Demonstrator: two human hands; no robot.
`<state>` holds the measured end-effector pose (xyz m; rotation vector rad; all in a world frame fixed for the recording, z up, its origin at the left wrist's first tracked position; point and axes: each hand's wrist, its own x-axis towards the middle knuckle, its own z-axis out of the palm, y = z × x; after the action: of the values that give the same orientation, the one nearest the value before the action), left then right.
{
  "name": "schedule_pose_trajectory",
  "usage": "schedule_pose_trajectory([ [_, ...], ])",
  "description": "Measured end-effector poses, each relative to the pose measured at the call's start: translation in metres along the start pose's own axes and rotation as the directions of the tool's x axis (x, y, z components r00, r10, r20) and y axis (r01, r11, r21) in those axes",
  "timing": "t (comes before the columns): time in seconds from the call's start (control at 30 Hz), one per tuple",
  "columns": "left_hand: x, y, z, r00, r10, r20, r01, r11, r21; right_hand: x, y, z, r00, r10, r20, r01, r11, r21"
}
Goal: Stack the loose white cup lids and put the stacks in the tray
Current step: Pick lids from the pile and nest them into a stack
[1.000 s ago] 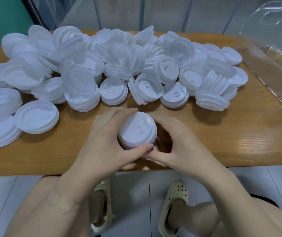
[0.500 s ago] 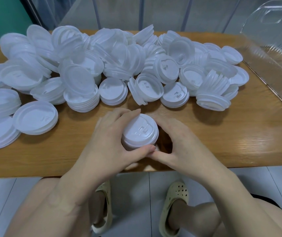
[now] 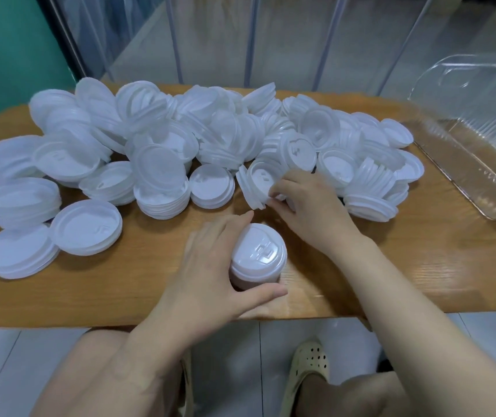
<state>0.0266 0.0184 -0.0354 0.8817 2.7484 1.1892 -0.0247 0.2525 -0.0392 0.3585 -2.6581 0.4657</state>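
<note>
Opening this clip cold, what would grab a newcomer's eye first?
The sprawling heap of white cup lids covering the far and left part of the wooden table. Then the near edge: the left hand grips a neat stack of lids, while the right hand pinches a tilted bunch of lids in the heap. A clear plastic tray sits far right.

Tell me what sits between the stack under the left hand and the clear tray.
Only the right forearm crosses that line. Bare wooden table runs from the lid stack held by the left hand to the clear tray; the lid pile lies farther back.
</note>
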Motion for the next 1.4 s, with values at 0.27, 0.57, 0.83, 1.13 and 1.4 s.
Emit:
schedule_pose_trajectory([
  [0.27,-0.005,-0.004,-0.012,0.995,-0.019,-0.099,0.012,0.997,-0.072,0.000,-0.001,-0.018,0.996,0.006,0.085,-0.004,1.000,-0.019],
  [0.57,0.006,-0.034,-0.021,0.972,0.000,-0.235,0.021,0.996,0.087,-0.008,-0.005,-0.034,0.975,-0.063,0.212,0.094,0.986,-0.138],
  [0.83,0.082,-0.032,-0.035,0.943,0.332,-0.010,-0.253,0.739,0.624,-0.022,-0.001,-0.038,0.977,-0.081,0.200,0.113,0.981,-0.154],
  [1.13,0.119,-0.023,-0.038,0.899,0.392,0.194,-0.407,0.586,0.701,-0.035,0.007,-0.047,0.970,-0.107,0.218,0.144,0.976,-0.163],
  [1.4,0.072,-0.007,-0.063,0.973,0.177,-0.151,-0.159,0.980,0.122,-0.026,-0.033,-0.065,0.977,0.186,0.108,-0.209,0.941,0.267],
])
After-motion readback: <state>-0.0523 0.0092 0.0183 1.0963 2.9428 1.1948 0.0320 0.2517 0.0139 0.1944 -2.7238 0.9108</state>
